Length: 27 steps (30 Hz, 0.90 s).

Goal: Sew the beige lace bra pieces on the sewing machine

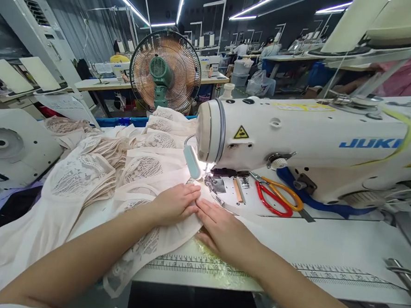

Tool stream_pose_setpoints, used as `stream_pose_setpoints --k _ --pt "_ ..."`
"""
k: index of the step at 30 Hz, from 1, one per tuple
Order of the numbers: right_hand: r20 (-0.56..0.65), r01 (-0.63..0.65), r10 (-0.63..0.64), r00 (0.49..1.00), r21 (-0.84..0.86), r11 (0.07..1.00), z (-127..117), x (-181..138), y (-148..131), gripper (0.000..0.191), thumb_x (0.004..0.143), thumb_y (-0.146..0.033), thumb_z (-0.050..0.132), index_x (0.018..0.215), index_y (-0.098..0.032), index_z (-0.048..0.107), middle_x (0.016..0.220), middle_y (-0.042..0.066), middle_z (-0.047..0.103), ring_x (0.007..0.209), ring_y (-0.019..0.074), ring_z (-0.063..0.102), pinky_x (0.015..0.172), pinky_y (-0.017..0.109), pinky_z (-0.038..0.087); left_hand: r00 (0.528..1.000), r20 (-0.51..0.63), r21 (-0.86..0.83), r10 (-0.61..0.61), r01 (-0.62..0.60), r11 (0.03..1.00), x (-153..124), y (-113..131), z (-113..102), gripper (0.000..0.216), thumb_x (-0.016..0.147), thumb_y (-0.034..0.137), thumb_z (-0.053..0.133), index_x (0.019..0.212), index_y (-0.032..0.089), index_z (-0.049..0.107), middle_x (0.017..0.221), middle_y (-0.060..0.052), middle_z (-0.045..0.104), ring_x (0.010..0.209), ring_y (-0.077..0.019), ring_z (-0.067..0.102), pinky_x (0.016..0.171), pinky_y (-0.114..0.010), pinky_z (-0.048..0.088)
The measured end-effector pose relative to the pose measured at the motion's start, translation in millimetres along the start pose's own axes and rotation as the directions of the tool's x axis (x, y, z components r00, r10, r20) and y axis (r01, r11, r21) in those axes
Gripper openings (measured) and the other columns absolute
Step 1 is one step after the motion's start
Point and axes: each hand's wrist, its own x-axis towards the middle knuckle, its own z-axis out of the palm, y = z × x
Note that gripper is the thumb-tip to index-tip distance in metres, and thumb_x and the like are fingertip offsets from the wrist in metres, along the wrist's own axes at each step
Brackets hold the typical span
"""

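Observation:
A cream lace bra (178, 233) lies under the sewing machine's lit needle area (207, 169). My left hand (175, 204) rests on the cloth just in front of the needle, its fingers pressed together on the fabric. From the right, my right hand (227, 229) holds the bra's edge, with its fingers close together and the thumb lower down. The fingertips of both hands nearly meet. Part of the bra trails off the table's front edge. What lies beneath my fingers is hidden.
Layered bras (86, 174) lie to the left. Red-handled scissors (274, 200) and an orange-handled pair (286, 194) rest under the white JUKI machine (297, 136). A printed ruler (323, 273) runs along the front edge. A large fan (177, 73) stands behind; people work farther back.

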Motion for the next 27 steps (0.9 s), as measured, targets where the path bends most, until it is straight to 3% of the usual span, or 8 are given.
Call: stream_pose_setpoints --k 8,12,17,27 --pt "-0.002 -0.027 0.027 1.000 -0.019 0.999 -2 -17 3 0.048 0.086 -0.025 0.051 0.130 -0.004 0.050 0.136 0.020 0.050 0.127 0.0299 0.046 0.099 0.048 0.046 0.992 -0.097 0.111 0.083 -0.072 0.991 14 -8 4 0.043 0.092 0.040 0.044 0.123 0.011 0.054 0.137 -0.012 0.049 0.124 -0.0257 0.046 0.102 -0.042 0.038" --pt "-0.010 -0.030 0.030 0.999 0.020 0.999 -6 -17 3 0.048 0.087 -0.025 0.051 0.129 -0.004 0.050 0.133 0.020 0.052 0.125 0.0302 0.048 0.098 0.049 0.048 0.993 -0.088 0.149 0.076 -0.062 0.987 17 -6 0 0.046 0.093 0.046 0.041 0.123 0.015 0.054 0.135 -0.008 0.052 0.118 -0.0258 0.050 0.096 -0.042 0.040" --pt "-0.009 0.006 -0.005 1.000 0.051 0.999 -11 -18 1 0.042 0.087 -0.025 0.052 0.124 -0.006 0.054 0.127 0.018 0.058 0.118 0.0279 0.054 0.095 0.044 0.050 0.988 -0.054 0.156 0.147 -0.137 0.978 15 -4 -8 0.044 0.092 0.048 0.040 0.119 0.017 0.056 0.130 -0.008 0.056 0.109 -0.0237 0.054 0.090 -0.037 0.041" --pt "-0.016 -0.027 0.026 1.000 -0.062 0.998 -8 -16 6 0.043 0.088 -0.025 0.049 0.123 -0.001 0.055 0.129 0.020 0.056 0.120 0.0309 0.052 0.096 0.049 0.049 0.997 -0.061 0.181 0.036 -0.025 0.983 25 0 1 0.051 0.094 0.049 0.035 0.127 0.013 0.051 0.136 -0.011 0.051 0.115 -0.0274 0.050 0.090 -0.041 0.042"
